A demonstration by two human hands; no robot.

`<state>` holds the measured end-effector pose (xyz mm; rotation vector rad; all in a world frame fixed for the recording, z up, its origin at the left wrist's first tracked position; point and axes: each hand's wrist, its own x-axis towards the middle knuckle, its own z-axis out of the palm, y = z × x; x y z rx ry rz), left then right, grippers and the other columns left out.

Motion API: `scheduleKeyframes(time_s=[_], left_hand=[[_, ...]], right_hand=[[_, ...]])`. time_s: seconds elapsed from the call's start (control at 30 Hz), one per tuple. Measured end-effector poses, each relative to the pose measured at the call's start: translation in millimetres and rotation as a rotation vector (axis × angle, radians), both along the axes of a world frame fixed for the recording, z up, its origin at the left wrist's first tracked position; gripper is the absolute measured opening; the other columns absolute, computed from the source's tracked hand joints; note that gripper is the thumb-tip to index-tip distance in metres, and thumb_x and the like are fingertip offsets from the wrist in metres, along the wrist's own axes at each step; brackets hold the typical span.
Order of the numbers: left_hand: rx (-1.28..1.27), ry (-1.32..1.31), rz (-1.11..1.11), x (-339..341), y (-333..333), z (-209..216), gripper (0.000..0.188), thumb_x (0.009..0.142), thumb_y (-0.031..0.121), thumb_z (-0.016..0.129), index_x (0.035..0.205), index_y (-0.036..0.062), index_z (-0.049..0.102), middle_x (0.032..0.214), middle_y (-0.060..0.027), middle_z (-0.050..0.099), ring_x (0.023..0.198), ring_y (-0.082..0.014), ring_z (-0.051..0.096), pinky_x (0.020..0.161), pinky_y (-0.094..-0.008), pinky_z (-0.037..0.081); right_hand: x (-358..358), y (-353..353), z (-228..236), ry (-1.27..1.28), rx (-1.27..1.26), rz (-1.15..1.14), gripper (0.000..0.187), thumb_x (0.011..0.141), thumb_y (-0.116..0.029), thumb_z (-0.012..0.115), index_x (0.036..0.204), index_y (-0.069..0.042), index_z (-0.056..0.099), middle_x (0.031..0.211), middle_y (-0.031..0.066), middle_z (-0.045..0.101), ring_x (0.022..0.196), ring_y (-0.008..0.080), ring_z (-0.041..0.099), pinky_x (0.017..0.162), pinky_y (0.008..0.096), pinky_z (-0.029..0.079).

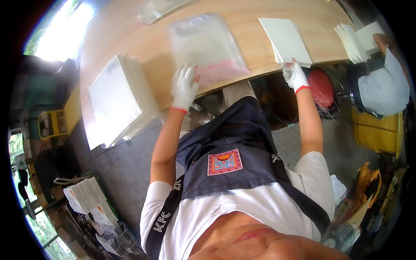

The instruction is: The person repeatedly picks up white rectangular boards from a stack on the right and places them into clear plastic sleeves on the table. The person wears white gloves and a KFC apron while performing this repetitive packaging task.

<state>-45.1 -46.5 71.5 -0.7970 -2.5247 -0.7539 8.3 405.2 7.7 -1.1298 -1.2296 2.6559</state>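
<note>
My left hand (183, 86), in a white glove with a red cuff and some bare fingertips, rests with its fingers stretched at the near left edge of a pile of clear plastic bags (203, 41) with a pink strip along the near side. My right hand (296, 76), gloved the same way, has its fingers closed over the near edge of a small stack of white cards (286, 41). A bare fingertip presses on top of the stack. How many cards the fingers pinch is hidden.
A tall pile of white, plastic-wrapped packs (115, 95) stands at the left of the wooden table (143, 39). More clear plastic (162, 8) lies at the far edge. A co-worker (383, 84) sits at the right beside white cards (350, 43). A red stool (321, 86) is below the table edge.
</note>
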Motion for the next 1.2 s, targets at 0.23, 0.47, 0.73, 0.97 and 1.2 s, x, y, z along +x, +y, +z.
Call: scheduleKeyframes(time_s=[0.23, 0.47, 0.73, 0.97, 1.2], left_hand=[[-0.669, -0.414, 0.113, -41, 36, 21, 0.029, 0.075, 0.016, 0.058, 0.103, 0.0215, 0.057, 0.110, -0.0041, 0.055, 0.105, -0.0274, 0.053, 0.084, -0.0399, 0.047], [-0.493, -0.381, 0.150, -61, 12, 3, 0.026, 0.077, 0.012, 0.056, 0.101, 0.0206, 0.057, 0.106, -0.0036, 0.057, 0.099, -0.0262, 0.057, 0.079, -0.0412, 0.049], [-0.110, -0.363, 0.054, -49, 4, -6, 0.029, 0.074, 0.005, 0.056, 0.099, 0.0183, 0.059, 0.108, -0.0040, 0.057, 0.099, -0.0261, 0.055, 0.081, -0.0396, 0.048], [-0.086, -0.212, 0.130, -38, -5, 0, 0.028, 0.073, 0.003, 0.051, 0.095, 0.0168, 0.062, 0.097, -0.0011, 0.060, 0.086, -0.0250, 0.058, 0.072, -0.0371, 0.049], [0.189, -0.260, -0.075, -11, 5, -9, 0.039, 0.068, -0.007, 0.050, 0.102, 0.0104, 0.061, 0.098, -0.0054, 0.058, 0.076, -0.0256, 0.059, 0.067, -0.0316, 0.048]], right_hand=[[-13, 70, 17, 0.188, 0.084, -0.213, 0.025, 0.095, -0.024, 0.042, 0.112, -0.007, 0.046, 0.079, 0.0074, 0.054, 0.049, 0.0073, 0.041, 0.035, 0.0183, 0.030], [33, -17, 65, 0.421, 0.176, -0.015, 0.032, 0.090, -0.019, 0.045, 0.115, 0.001, 0.046, 0.095, 0.0146, 0.060, 0.067, 0.0164, 0.058, 0.050, 0.0255, 0.046], [100, -139, 70, 0.329, -0.053, 0.446, 0.044, 0.081, -0.013, 0.053, 0.119, 0.007, 0.045, 0.104, 0.0143, 0.060, 0.086, 0.0184, 0.063, 0.069, 0.0262, 0.052], [104, -187, 38, 0.232, -0.178, 0.000, 0.034, 0.084, -0.010, 0.053, 0.117, -0.002, 0.048, 0.100, 0.0076, 0.060, 0.080, 0.0146, 0.061, 0.059, 0.0243, 0.051], [111, -208, 17, 0.343, -0.292, 0.079, 0.028, 0.088, -0.010, 0.051, 0.116, -0.004, 0.049, 0.105, 0.0068, 0.057, 0.089, 0.0163, 0.056, 0.073, 0.0283, 0.046]])
